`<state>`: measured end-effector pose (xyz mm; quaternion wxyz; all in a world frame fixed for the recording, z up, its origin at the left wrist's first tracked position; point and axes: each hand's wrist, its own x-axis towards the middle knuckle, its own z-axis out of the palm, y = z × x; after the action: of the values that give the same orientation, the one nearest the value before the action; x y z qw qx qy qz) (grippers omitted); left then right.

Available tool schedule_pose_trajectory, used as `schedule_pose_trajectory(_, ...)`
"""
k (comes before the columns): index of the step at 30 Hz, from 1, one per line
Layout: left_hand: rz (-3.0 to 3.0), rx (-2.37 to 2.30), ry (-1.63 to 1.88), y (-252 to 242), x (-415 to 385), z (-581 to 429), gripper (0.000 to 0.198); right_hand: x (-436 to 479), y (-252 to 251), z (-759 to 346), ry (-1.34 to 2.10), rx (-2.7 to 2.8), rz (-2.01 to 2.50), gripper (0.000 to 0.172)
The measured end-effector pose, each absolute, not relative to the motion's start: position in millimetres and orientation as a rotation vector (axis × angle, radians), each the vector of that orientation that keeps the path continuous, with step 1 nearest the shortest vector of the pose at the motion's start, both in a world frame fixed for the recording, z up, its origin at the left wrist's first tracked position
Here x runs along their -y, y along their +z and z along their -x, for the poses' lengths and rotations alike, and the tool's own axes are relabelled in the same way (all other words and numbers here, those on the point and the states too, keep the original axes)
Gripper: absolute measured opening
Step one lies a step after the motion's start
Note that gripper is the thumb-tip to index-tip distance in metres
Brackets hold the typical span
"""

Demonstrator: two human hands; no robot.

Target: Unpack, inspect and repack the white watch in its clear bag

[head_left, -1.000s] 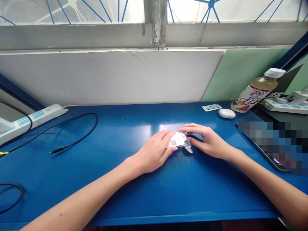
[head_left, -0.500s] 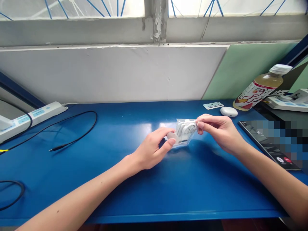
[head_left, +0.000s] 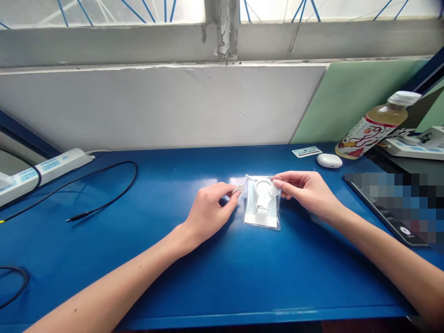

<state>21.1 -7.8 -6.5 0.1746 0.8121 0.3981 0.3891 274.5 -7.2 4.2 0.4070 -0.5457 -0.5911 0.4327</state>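
A small clear plastic bag (head_left: 261, 218) lies on the blue table in front of me. In it are white and pale contents, among them a ring-shaped white piece (head_left: 262, 187). To the bag's left, my left hand (head_left: 215, 206) pinches a thin white piece with a ridged edge (head_left: 240, 185) between thumb and forefinger. My right hand (head_left: 305, 189) is closed at the bag's upper right edge, thumb against forefinger. Beside its fingertips is a whitish rounded part, and I cannot tell whether that is inside the bag.
A white earbud case (head_left: 329, 160) and a printed card (head_left: 307, 151) lie at the back right, near a tilted drink bottle (head_left: 373, 127). A phone or tablet (head_left: 385, 208) is by my right forearm. On the left are a power strip (head_left: 48, 169) and a black cable (head_left: 104, 206).
The bag has gone from tilted up between my hands to lying flat on the table. The white piece in my left hand has turned edge-on and moved slightly left.
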Motion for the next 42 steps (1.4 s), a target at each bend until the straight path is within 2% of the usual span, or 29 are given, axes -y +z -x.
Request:
schedule_pose_trajectory(6,-2.589,-1.216,1.223,-13.8,5.2,-17.3,0.014,4.4,-3.2,-275.7,1.090,1.520,1.465,0.039)
schedule_pose_trajectory(12,-2.818,-1.303,0.781,-12.8,6.3,-16.6,0.021,4.7,-6.1,-276.0,1.067,1.650,1.532,0.048)
schedule_pose_trajectory(18,-2.688,-1.395,0.642,-7.3,10.4,-22.5,0.022,4.7,-4.1,-279.2,0.537,1.840,1.519,0.037)
schedule_pose_trajectory(21,-2.650,-1.409,0.703,-5.3,11.7,-24.4,0.025,5.8,-2.2,-281.3,0.552,1.931,1.431,0.038)
schedule_pose_trajectory(24,-2.608,-1.367,0.754,-5.7,11.3,-23.1,0.034,9.1,-2.0,-285.1,0.569,2.177,1.295,0.052)
schedule_pose_trajectory(28,-2.622,-1.150,0.648,-7.9,9.1,-19.8,0.068,14.3,-4.5,-288.8,0.582,2.455,1.219,0.095)
schedule_pose_trajectory(30,-2.646,-1.068,0.540,-9.1,7.6,-18.9,0.082,15.7,-6.0,-288.0,0.578,2.512,1.209,0.107)
schedule_pose_trajectory(34,-2.678,-1.013,0.412,-11.0,5.0,-18.4,0.089,16.3,-6.5,-283.9,0.564,2.551,1.208,0.111)
schedule_pose_trajectory(42,-2.661,-1.035,0.466,-9.0,4.9,-17.2,0.090,13.6,-3.3,-289.8,0.484,2.524,1.219,0.103)
